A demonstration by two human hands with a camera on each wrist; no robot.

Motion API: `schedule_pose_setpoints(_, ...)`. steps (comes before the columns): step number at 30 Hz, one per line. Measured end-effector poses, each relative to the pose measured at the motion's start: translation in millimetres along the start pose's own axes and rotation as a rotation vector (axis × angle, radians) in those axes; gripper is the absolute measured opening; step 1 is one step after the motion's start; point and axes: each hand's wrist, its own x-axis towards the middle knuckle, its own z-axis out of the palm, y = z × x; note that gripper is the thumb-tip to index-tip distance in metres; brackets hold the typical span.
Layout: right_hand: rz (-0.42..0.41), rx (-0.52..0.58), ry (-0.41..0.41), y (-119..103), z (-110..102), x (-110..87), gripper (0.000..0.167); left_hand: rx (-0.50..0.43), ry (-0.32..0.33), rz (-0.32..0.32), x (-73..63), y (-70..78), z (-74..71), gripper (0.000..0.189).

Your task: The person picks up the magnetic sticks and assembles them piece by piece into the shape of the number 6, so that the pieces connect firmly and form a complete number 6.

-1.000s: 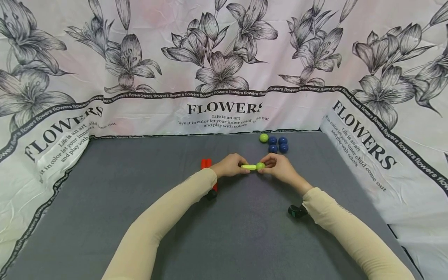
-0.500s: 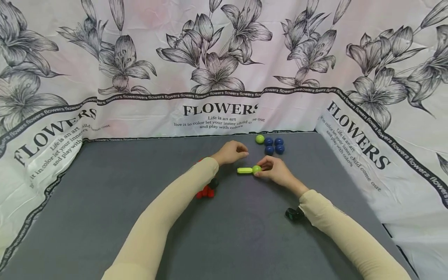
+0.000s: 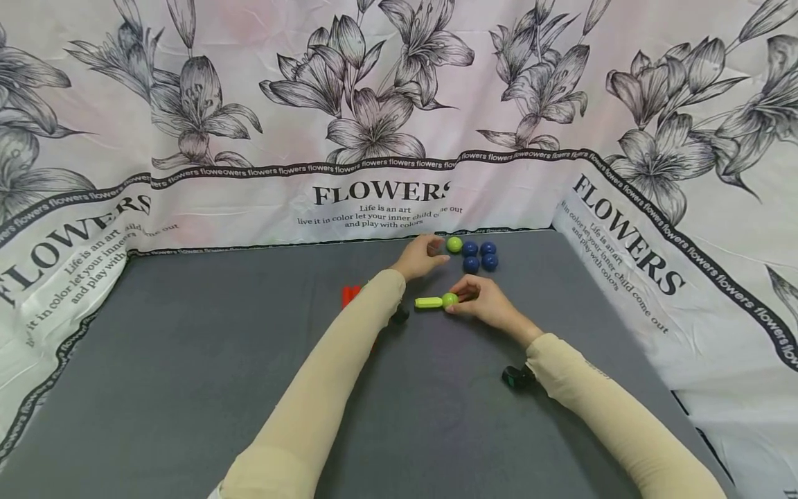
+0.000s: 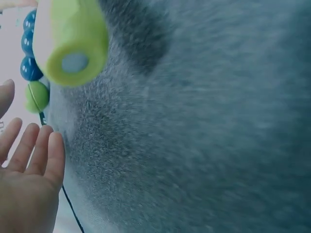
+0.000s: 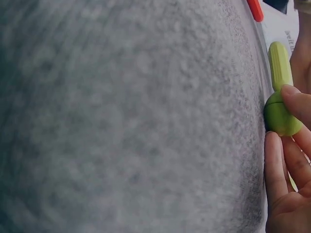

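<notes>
Since a second ago, our left hand (image 3: 422, 256) is no longer on the green rod (image 3: 428, 302); it is reaching across the grey mat (image 3: 187, 360) toward the loose green ball (image 3: 454, 244) near the back edge. In the head view its fingers look relaxed and slightly parted, holding nothing, the fingertips just beside that ball but not clearly touching it. In the left wrist view the same fingers (image 4: 34, 150) are lying straight and bare.

Our right hand (image 3: 486, 305) is pinching a second green ball (image 3: 449, 299), which is sitting against the right end of the rod. Rod and ball are lying on the mat, near its middle and just in front of the ball cluster. In the right wrist view, fingertips (image 5: 296, 104) are pressing that ball (image 5: 279, 116) from both sides.

Four blue balls (image 3: 479, 256) are sitting touching one another, immediately right of the loose green ball. Red pieces (image 3: 350, 294) are peeking out behind our left forearm.

To do this well, we are judging that the right hand should be keeping its pinch steady so the rod is not rolling. The left should be closing thumb and forefinger on the green ball alone, approaching from the left side and above, so the blue balls are not getting nudged.
</notes>
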Motion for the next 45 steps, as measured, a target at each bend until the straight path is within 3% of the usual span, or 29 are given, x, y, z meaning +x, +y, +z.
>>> schedule_pose_setpoints(8, -0.024, 0.011, 0.0, 25, 1, 11.0, 0.031, -0.025, 0.028, -0.032, 13.6, 4.4, 3.2, 0.054)
schedule_pose_setpoints(16, -0.02, 0.03, 0.002, 27, 0, 14.1, 0.033, -0.025, 0.025, -0.05, 25.3, -2.1, 10.5, 0.049)
schedule_pose_setpoints(26, 0.002, 0.013, 0.009, 26, -1, 10.9, 0.03, -0.054, -0.166, -0.063, 32.7, 0.1, -6.4, 0.05)
schedule_pose_setpoints(31, 0.017, 0.003, 0.003, 27, -1, 8.8, 0.03, -0.028, -0.215, -0.058, 37.9, -3.4, -9.4, 0.049)
schedule_pose_setpoints(35, 0.019, -0.002, 0.009, 26, -1, 8.0, 0.03, -0.036, -0.197, -0.038, 40.2, -4.8, -8.8, 0.046)
schedule_pose_setpoints(45, 0.01, 0.01, 0.006, 26, -1, 7.8, 0.03, 0.009, -0.062, -0.001, 47.1, -7.5, 5.5, 0.04)
